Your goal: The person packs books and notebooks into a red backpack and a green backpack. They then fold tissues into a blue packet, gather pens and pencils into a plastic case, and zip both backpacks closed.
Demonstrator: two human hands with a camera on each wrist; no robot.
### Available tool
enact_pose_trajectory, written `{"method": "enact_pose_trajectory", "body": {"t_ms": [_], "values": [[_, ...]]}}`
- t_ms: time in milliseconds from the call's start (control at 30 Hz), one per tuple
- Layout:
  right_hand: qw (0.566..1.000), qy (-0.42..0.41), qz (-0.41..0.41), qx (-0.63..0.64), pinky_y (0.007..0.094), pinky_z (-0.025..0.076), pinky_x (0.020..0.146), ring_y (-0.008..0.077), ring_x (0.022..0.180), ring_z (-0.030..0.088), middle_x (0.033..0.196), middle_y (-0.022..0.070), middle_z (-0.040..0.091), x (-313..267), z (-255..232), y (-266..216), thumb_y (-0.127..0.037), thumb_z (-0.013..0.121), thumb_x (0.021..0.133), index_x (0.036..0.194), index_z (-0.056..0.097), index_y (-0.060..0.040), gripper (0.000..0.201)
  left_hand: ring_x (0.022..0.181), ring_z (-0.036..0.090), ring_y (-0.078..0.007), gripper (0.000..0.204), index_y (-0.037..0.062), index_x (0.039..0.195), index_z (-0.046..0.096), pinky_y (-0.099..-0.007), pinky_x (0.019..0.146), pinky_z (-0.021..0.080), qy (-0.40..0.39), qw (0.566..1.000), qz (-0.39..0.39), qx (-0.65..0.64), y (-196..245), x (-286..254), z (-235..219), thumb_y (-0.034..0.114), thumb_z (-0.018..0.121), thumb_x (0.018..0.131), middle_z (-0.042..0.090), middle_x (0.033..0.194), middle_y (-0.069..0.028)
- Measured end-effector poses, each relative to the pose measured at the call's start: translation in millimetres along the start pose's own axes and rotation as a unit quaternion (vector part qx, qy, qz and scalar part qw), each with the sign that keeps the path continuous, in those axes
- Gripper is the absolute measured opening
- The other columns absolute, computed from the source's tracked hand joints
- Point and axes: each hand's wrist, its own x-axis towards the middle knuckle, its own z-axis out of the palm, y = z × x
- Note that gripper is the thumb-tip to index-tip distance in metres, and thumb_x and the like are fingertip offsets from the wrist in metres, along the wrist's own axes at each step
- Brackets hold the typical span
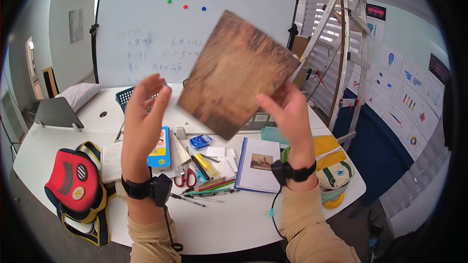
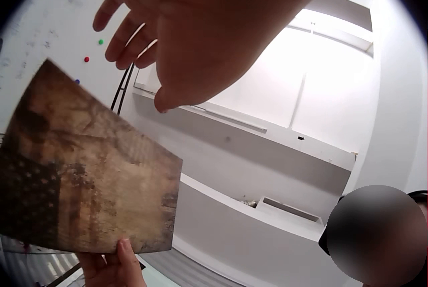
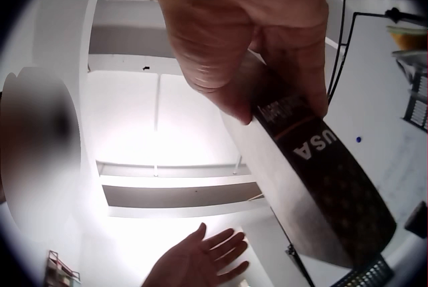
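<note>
My right hand point(image 1: 292, 112) holds up a thick book point(image 1: 234, 73) by its lower right edge, thumb on the brown, worn-looking cover and fingers behind. Tilted, the book hangs above the desk in front of the whiteboard. In the right wrist view its dark spine point(image 3: 334, 193) carries the letters USA, with pale page edges beside it. A faded flag with stars shows on the cover in the left wrist view. My left hand point(image 1: 146, 109) is raised to the left of the book, apart from it, its fingers loosely bent around nothing.
Scissors point(image 1: 185, 178), pens, a blue-and-yellow book point(image 1: 161, 153) and a notebook point(image 1: 257, 165) lie on the white desk point(image 1: 219, 234). A red backpack point(image 1: 75, 185) sits left, a yellow-green bag point(image 1: 334, 170) right. Behind are a basket point(image 1: 125, 98), a whiteboard point(image 1: 141, 5) and a ladder point(image 1: 341, 58).
</note>
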Motion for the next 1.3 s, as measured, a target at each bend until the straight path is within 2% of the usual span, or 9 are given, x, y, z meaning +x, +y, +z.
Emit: {"method": "enact_pose_trajectory", "body": {"t_ms": [167,267,300,400,433,567,667,1067,1300], "values": [[0.952,0.185,-0.034,-0.240,0.0396,0.065,0.095,0.0285,0.109,0.083,0.124,0.0216,0.081,44,-12,21,-0.014,0.090,0.098,0.134,0.064,0.0110,0.050,0.122,0.073,-0.0171,0.043,-0.0055,0.147,0.067,-0.0306,0.108,0.057,0.091,0.995,-0.020,-0.035,10,5,-25,0.023,0.075,0.116,0.078,0.131,-0.0125],[0.927,0.181,-0.035,-0.328,0.0424,0.065,0.094,0.0347,0.106,0.084,0.118,0.0259,0.082,63,-18,51,-0.020,0.092,0.096,0.129,0.064,0.0104,0.053,0.119,0.073,-0.0150,0.042,-0.0062,0.145,0.068,-0.0283,0.105,0.056,0.113,0.991,-0.018,-0.072,11,6,-37,0.022,0.076,0.115,0.077,0.127,-0.0105],[0.929,0.171,-0.010,-0.328,0.0460,0.064,0.095,0.0404,0.107,0.083,0.117,0.0293,0.082,68,-19,62,-0.025,0.091,0.095,0.128,0.063,0.0104,0.056,0.118,0.073,-0.0145,0.041,-0.0064,0.145,0.068,-0.0276,0.105,0.056,0.121,0.989,-0.016,-0.085,11,6,-40,0.022,0.076,0.115,0.077,0.126,-0.0101],[0.906,0.181,-0.006,-0.383,0.0411,0.065,0.090,0.0323,0.101,0.084,0.119,0.0245,0.083,79,-17,96,-0.023,0.092,0.096,0.127,0.064,0.0093,0.052,0.116,0.072,-0.0131,0.040,-0.0065,0.143,0.069,-0.0267,0.103,0.056,0.119,0.986,-0.003,-0.120,8,7,-45,0.021,0.076,0.115,0.078,0.124,-0.0093],[0.886,0.191,0.005,-0.422,0.0458,0.065,0.091,0.0424,0.104,0.084,0.117,0.0293,0.082,80,-14,101,-0.027,0.092,0.094,0.125,0.063,0.0108,0.057,0.115,0.072,-0.0129,0.039,-0.0064,0.142,0.069,-0.0267,0.103,0.056,0.117,0.986,-0.007,-0.115,7,6,-47,0.021,0.076,0.115,0.078,0.122,-0.0090],[0.874,0.215,-0.002,-0.437,0.0536,0.064,0.094,0.0516,0.106,0.080,0.112,0.0342,0.080,83,-7,131,-0.031,0.091,0.094,0.121,0.062,0.0132,0.059,0.112,0.073,-0.0121,0.037,-0.0060,0.140,0.070,-0.0269,0.102,0.057,0.118,0.987,-0.019,-0.105,12,4,-45,0.021,0.075,0.115,0.079,0.116,-0.0079],[0.865,0.191,0.053,-0.462,0.0523,0.063,0.094,0.0503,0.107,0.080,0.112,0.0336,0.080,85,2,142,-0.032,0.091,0.094,0.119,0.062,0.0118,0.058,0.114,0.075,-0.0150,0.037,-0.0059,0.142,0.070,-0.0298,0.106,0.059,0.113,0.989,-0.020,-0.098,9,6,-50,0.021,0.072,0.117,0.079,0.121,-0.0101],[0.872,0.207,0.063,-0.439,0.0507,0.062,0.095,0.0469,0.109,0.079,0.111,0.0299,0.080,116,11,190,-0.034,0.092,0.093,0.114,0.065,0.0081,0.055,0.108,0.074,-0.0125,0.036,-0.0054,0.138,0.071,-0.0286,0.101,0.058,0.130,0.985,-0.030,-0.106,6,9,-49,0.022,0.075,0.115,0.081,0.113,-0.0079],[0.872,0.127,0.103,-0.461,0.0486,0.063,0.096,0.0443,0.109,0.081,0.112,0.0289,0.081,104,-1,226,-0.041,0.095,0.093,0.119,0.068,0.0100,0.063,0.108,0.074,-0.0127,0.035,-0.0065,0.137,0.071,-0.0280,0.101,0.058,0.136,0.986,-0.031,-0.095,9,10,-49,0.021,0.075,0.115,0.080,0.113,-0.0080]]}}
